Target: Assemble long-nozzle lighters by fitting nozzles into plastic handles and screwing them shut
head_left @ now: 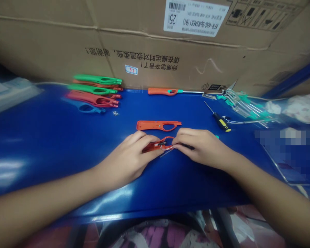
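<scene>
My left hand point(134, 153) is closed around an orange lighter casing half point(150, 147), with its open inner side showing. Small dark and pale parts sit inside it near the trigger loop, and thin white wires run along the loop's lower edge. My right hand point(198, 146) pinches at the casing's front end; its fingers cover that end, so any small piece between them is hidden. Something dark shows beneath those fingers. A second orange casing half point(147, 125) lies just beyond my hands, inner side up.
At the back left lie stacked green, red and blue lighter casings point(93, 98) beside tiny metal bits point(115, 113). An orange long-neck lighter point(157, 91) lies along the cardboard box point(67, 41). Rightward are a screwdriver point(222, 123) and a heap of metal-tube parts with teal ends point(245, 105).
</scene>
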Tool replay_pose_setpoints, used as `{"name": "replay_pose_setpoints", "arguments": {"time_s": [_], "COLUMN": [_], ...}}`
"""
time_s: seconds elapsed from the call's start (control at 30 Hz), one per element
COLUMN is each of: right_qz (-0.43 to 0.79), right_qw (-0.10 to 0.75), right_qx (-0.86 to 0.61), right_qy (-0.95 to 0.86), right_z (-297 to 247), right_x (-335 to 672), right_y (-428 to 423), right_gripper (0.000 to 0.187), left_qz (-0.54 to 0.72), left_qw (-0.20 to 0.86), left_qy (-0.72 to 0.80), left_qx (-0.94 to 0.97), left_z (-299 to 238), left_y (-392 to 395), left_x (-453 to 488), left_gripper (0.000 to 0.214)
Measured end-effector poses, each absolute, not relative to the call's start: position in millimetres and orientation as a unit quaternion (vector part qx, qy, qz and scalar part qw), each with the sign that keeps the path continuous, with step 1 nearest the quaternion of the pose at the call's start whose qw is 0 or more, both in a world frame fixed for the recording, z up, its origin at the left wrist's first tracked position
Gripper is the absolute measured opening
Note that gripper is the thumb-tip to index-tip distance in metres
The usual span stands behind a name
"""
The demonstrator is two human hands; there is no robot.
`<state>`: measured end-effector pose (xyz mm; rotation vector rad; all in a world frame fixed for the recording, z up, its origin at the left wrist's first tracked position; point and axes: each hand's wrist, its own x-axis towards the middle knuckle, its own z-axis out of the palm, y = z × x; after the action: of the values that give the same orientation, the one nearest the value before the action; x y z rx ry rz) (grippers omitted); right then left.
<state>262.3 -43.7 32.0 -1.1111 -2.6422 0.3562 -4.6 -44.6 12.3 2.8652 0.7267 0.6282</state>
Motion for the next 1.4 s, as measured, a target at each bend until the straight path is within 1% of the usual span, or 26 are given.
{"name": "replay_pose_setpoints", "arguments": {"time_s": [0.3, 0.5, 0.57, 0.67, 0.93, 1.07, 1.17, 1.4], "right_qz": [0.116, 0.033, 0.022, 0.045, 0.098, 0.152, 0.179, 0.196], "right_qw": [0.102, 0.071, 0.064, 0.067, 0.108, 0.123, 0.122, 0.119], "right_qx": [-0.387, -0.385, -0.386, -0.397, -0.448, -0.478, -0.490, -0.482], "right_qy": [-0.909, -0.920, -0.920, -0.914, -0.882, -0.856, -0.844, -0.846], "right_z": [35.3, 37.6, 38.9, 40.6, 37.4, 37.6, 38.9, 39.1], "right_x": [261.8, 258.6, 256.9, 254.7, 251.2, 250.2, 250.0, 250.0], "right_y": [-45.3, -48.2, -49.4, -50.7, -51.9, -51.3, -50.1, -48.5], "right_gripper": [0.019, 0.025, 0.025, 0.023, 0.019, 0.013, 0.011, 0.012], "left_qz": [0.180, 0.193, 0.195, 0.186, 0.194, 0.199, 0.198, 0.209], "left_qw": [0.015, 0.017, 0.020, 0.015, 0.000, 0.001, 0.007, 0.007], "left_qy": [0.234, 0.232, 0.227, 0.223, 0.222, 0.216, 0.215, 0.211], "left_qx": [0.955, 0.953, 0.954, 0.957, 0.956, 0.956, 0.956, 0.955], "left_z": [14.0, 13.7, 13.5, 13.4, 14.6, 13.3, 12.1, 10.4], "left_y": [-45.3, -46.1, -45.4, -44.2, -44.5, -44.5, -44.5, -44.1], "left_x": [-4.4, -2.2, -2.5, -3.5, -2.8, -4.5, -5.7, -6.2], "left_gripper": [0.038, 0.035, 0.034, 0.035, 0.032, 0.032, 0.033, 0.031]}}
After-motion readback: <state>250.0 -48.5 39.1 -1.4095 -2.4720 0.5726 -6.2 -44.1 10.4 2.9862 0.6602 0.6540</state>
